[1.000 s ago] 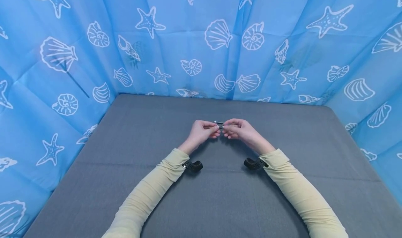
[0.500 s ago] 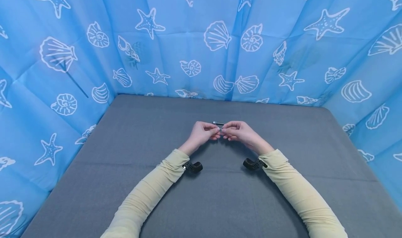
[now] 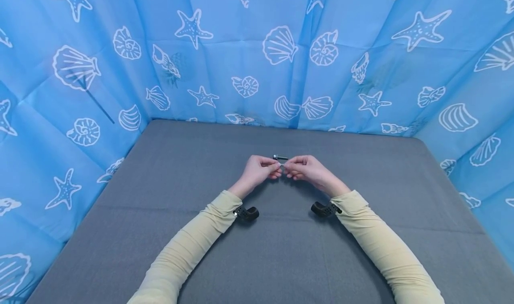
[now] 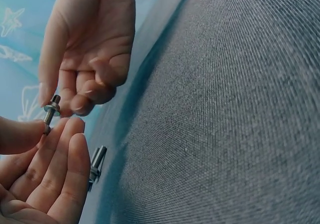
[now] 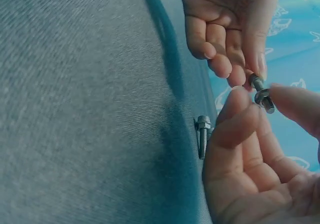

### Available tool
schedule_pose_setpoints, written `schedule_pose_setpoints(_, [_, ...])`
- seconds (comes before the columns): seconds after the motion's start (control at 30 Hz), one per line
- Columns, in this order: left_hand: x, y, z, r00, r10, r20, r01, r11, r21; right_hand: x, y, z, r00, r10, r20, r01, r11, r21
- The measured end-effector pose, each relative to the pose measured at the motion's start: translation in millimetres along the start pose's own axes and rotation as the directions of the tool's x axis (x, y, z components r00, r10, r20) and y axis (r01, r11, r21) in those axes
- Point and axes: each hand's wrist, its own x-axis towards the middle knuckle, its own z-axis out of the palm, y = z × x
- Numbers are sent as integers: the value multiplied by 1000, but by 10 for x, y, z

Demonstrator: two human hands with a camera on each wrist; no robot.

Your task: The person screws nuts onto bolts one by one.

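Note:
My left hand (image 3: 257,172) pinches a small metal bolt (image 4: 48,116) by its head end between thumb and index finger. A ring-like nut (image 5: 261,96) sits on the shank near the free end of the bolt. My right hand (image 3: 311,172) has its thumb and index finger at that nut, thumb tip against its edge. The other fingers of both hands curl loosely below. Just beyond the hands a second, larger bolt (image 5: 203,136) lies on the grey cloth, with a nut close to its head; the left wrist view shows it partly behind the left fingers.
A grey cloth-covered table (image 3: 257,259) extends under both arms. Blue curtains (image 3: 241,50) with shell and starfish prints stand along its back and sides. A black wrist mount (image 3: 246,213) is on the left wrist, another (image 3: 324,209) on the right.
Both hands stay almost in place, with the small bolt still between them. The right fingertips shift slightly around its end. The larger bolt has not moved on the cloth.

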Motion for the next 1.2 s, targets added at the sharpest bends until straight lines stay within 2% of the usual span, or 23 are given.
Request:
schedule_pose_setpoints(0.13, [-2, 6, 0, 1000, -9, 0, 9, 1000, -13, 2, -8, 9, 999, 35, -14, -35, 999, 21])
schedule_pose_setpoints(0.27, [-3, 10, 0, 1000, -13, -5, 13, 1000, -12, -6, -2, 7, 1000, 4, -19, -3, 998, 63])
schedule_pose_setpoints(0.4, [-1, 4, 7, 1000, -9, -5, 9, 1000, -8, 1, 18, -2, 1000, -23, -12, 24, 999, 31])
schedule_pose_setpoints(0.63, [1, -19, 14, 1000, 10, -3, -10, 1000, -14, -7, -4, 13, 1000, 5, -29, -4, 1000, 21])
schedule_pose_setpoints(0.87, [19, -56, 11, 1000, 19, 19, -18, 999, -27, -18, -1, 5, 998, -48, -35, 49, 998, 26])
schedule_pose_setpoints(1.2, [31, -27, 0, 998, 17, 55, -19, 1000, 23, -34, -27, -1, 999, -40, -36, 41, 999, 15])
